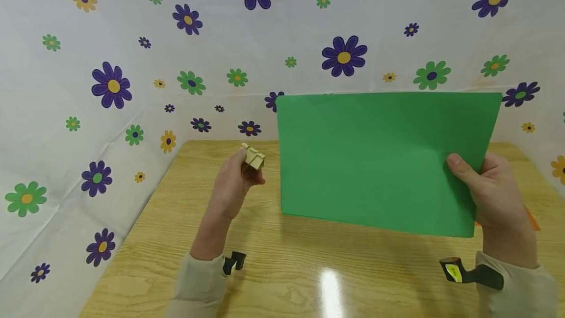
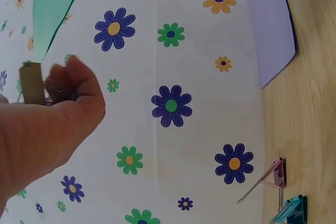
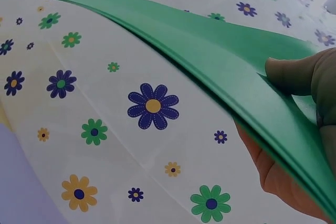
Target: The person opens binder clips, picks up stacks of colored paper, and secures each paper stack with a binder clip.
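My left hand (image 1: 230, 183) pinches a yellow-gold binder clip (image 1: 254, 157) above the table, to the left of the green paper. In the left wrist view the same binder clip (image 2: 32, 83) shows beside curled fingers. My right hand (image 1: 503, 195) grips several green sheets of paper (image 1: 375, 161) at their right side, thumb on the near face and fingers behind. In the right wrist view, the layered edge of the green sheets (image 3: 173, 56) bends away from the thumb. The clip and the sheets are apart.
Beneath the hands is a wooden table (image 1: 150, 244). A bit of orange (image 1: 533, 220) shows behind my right wrist. The left wrist view has a lavender sheet (image 2: 273, 24), a pink binder clip (image 2: 278, 174) and a teal binder clip (image 2: 295, 211). A flower-patterned cloth (image 1: 132, 28) hangs behind.
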Demonstrator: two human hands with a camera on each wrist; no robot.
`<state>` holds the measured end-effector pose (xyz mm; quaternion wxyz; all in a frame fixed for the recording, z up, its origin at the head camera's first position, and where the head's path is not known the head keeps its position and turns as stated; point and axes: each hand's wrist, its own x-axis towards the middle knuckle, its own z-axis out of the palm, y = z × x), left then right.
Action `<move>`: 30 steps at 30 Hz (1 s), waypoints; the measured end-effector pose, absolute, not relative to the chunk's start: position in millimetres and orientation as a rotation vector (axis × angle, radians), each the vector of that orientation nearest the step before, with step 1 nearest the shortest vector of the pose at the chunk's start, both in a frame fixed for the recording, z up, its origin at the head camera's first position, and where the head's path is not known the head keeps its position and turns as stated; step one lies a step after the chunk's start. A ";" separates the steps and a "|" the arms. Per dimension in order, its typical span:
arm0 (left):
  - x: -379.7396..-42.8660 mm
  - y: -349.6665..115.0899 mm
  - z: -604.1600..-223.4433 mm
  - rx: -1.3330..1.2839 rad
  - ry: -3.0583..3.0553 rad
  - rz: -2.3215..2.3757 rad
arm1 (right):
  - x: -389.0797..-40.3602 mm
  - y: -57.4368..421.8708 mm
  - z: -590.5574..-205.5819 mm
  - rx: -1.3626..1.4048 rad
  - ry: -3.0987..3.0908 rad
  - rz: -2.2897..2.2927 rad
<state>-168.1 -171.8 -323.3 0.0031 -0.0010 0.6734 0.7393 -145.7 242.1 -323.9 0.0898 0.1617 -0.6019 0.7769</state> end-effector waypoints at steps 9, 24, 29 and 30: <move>-165.0 -172.0 -327.9 -0.049 2.397 2.282 | -146.3 242.2 -324.3 0.483 -1.798 2.301; -171.4 -176.6 -342.6 0.064 2.993 1.930 | -144.2 241.9 -324.1 0.670 -1.797 2.285; -172.2 -176.9 -343.8 0.132 3.043 1.912 | -143.8 240.4 -324.6 0.655 -1.780 2.292; -172.2 -176.7 -344.0 0.162 3.057 1.908 | -143.7 240.1 -324.7 0.643 -1.783 2.290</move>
